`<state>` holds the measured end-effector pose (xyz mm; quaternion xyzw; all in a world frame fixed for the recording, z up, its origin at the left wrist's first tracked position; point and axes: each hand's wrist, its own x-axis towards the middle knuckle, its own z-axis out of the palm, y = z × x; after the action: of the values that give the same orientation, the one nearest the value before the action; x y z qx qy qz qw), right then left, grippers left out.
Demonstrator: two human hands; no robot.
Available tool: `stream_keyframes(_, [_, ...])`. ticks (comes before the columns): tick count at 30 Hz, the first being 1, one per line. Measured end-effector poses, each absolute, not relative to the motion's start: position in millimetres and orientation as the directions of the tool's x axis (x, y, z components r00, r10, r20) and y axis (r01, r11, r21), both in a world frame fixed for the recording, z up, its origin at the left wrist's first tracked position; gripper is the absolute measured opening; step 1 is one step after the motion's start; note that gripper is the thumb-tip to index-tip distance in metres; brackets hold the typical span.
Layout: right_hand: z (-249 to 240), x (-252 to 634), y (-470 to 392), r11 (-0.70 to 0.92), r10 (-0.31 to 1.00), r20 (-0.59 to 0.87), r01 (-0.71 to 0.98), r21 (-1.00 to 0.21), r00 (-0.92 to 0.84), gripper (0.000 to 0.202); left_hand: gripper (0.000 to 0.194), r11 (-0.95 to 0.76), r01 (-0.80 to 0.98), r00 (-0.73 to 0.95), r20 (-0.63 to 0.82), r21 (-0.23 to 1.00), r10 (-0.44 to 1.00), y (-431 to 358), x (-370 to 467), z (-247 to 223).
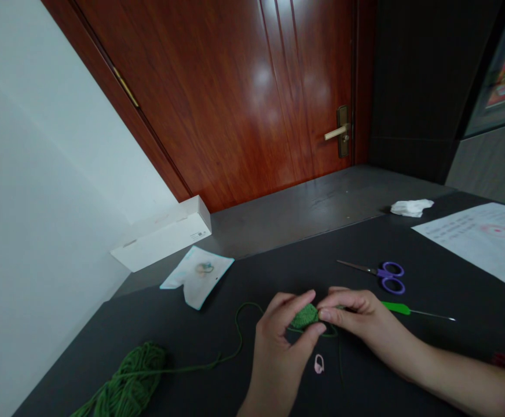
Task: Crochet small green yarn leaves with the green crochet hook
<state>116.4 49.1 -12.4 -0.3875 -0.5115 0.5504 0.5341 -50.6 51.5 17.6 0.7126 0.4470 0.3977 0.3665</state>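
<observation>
A small green crocheted piece (pixel 305 317) is held between my two hands above the dark table. My left hand (pixel 281 333) curls around its left side, thumb below and fingers above. With thumb and forefinger, my right hand (pixel 351 310) pinches its right edge. From the piece a green yarn strand (pixel 237 330) runs left to a green skein (pixel 135 376). A pink stitch marker (pixel 319 364) lies just below the hands. Beside the right hand rests a crochet hook (pixel 402 309) with a green handle, partly hidden by that hand.
Purple-handled scissors (pixel 383 274) lie beyond my right hand. A printed sheet (pixel 487 237) and crumpled white tissue (pixel 412 207) are at the right. At the back left are a white packet (pixel 200 278) and a long white box (pixel 165 237) against the wall.
</observation>
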Motion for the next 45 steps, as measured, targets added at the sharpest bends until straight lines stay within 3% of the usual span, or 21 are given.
stream_keyframes(4, [-13, 115, 48, 0.060, 0.981, 0.101, -0.240, -0.969, -0.166, 0.013, 0.038, -0.397, 0.443, 0.253, 0.313, 0.804, 0.915, 53, -51, 17])
stream_keyframes(9, [-14, 112, 46, 0.004, 0.984, 0.062, -0.324, -0.946, -0.169, 0.018, 0.038, -0.447, 0.429, 0.193, 0.403, 0.785, 0.894, 52, -51, 12])
stream_keyframes(20, [-14, 108, 41, -0.082, 0.972, 0.014, -0.395, -0.915, -0.234, 0.020, 0.034, -0.463, 0.496, 0.124, 0.468, 0.734, 0.875, 42, -49, 20])
stream_keyframes(25, [-20, 106, 43, -0.088, 0.972, 0.014, -0.417, -0.905, -0.236, 0.020, 0.035, -0.373, 0.399, 0.106, 0.362, 0.837, 0.926, 47, -48, 19])
stream_keyframes(30, [-22, 105, 44, -0.047, 0.982, 0.035, -0.427, -0.903, -0.184, 0.025, 0.033, -0.226, 0.145, 0.103, 0.213, 0.963, 0.972, 51, -44, 13])
stream_keyframes(35, [-16, 107, 42, -0.047, 0.982, 0.027, -0.387, -0.921, -0.184, 0.018, 0.027, -0.109, -0.058, 0.125, 0.115, 0.992, 0.985, 49, -42, 13])
stream_keyframes(45, [-14, 108, 43, 0.023, 0.993, 0.065, -0.374, -0.927, -0.100, 0.021, 0.025, -0.055, -0.112, 0.049, 0.060, 0.992, 0.997, 49, -39, 14])
